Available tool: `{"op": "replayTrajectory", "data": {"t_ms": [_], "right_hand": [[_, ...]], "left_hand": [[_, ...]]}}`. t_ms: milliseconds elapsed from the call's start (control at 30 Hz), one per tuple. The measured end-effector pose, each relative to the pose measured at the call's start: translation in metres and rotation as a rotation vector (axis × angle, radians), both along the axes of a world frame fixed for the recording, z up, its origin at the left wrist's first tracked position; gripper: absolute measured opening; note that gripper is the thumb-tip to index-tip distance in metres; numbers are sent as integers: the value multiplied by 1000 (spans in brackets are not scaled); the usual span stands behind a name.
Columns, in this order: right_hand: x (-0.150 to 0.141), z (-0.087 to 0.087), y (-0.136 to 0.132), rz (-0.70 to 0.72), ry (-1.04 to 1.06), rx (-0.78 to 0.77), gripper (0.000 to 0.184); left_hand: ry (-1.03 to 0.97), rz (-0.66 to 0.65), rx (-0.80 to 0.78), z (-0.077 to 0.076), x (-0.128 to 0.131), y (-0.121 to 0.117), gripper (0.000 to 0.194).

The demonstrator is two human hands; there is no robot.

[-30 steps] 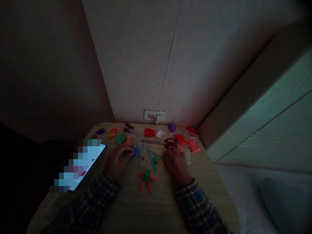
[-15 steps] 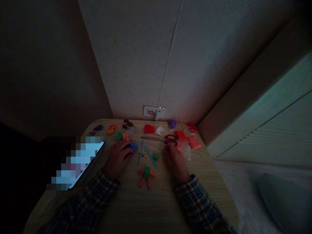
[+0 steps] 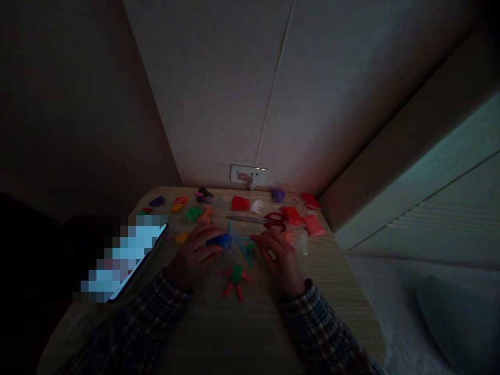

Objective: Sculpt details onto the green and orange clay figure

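Observation:
Between the fingers of my left hand (image 3: 195, 254) is a small clear bag of blue clay (image 3: 219, 240), lifted off the table. My right hand (image 3: 278, 256) pinches the end of a thin light-blue modelling tool (image 3: 242, 239), which points left at the bag. Under and beside the bag lie more light-blue tools (image 3: 245, 255), partly covered. A small green clay ball (image 3: 251, 249) sits by my right fingertips. Nearer to me lies a clay figure (image 3: 236, 274) with a green body and salmon-coloured arms and legs.
Red-handled scissors (image 3: 274, 220) lie behind my hands. Around them are bags of red (image 3: 240, 203), orange-red (image 3: 291, 215), salmon (image 3: 313, 225), purple (image 3: 278, 196) and green clay (image 3: 192, 213). A lit phone (image 3: 140, 260) lies left. A wall socket (image 3: 249, 176) is behind the table (image 3: 312, 323).
My left hand has raised the blue clay bag and brought it right. My right hand has moved left with the thin tool, so the two are close together.

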State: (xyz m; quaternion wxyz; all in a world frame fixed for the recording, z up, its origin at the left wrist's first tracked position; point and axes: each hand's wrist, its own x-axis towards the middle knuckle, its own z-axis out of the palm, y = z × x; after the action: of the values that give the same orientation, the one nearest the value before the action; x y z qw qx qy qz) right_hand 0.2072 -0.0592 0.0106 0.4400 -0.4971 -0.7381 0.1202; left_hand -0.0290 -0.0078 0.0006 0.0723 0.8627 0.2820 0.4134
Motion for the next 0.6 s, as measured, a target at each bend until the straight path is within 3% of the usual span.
{"op": "replayTrajectory", "data": {"t_ms": [133,300,600], "right_hand": [[-5,2,-3,-5,-48,58,21],[-12,7,-6,20,-40,83,22],[-15,11,-2,86,218,-146,16]], "left_hand": [[-25,0,96,4,1,-4,13],[-91,27,98,9,-1,-6,10],[-217,37,-134,12,-3,-7,12]]}}
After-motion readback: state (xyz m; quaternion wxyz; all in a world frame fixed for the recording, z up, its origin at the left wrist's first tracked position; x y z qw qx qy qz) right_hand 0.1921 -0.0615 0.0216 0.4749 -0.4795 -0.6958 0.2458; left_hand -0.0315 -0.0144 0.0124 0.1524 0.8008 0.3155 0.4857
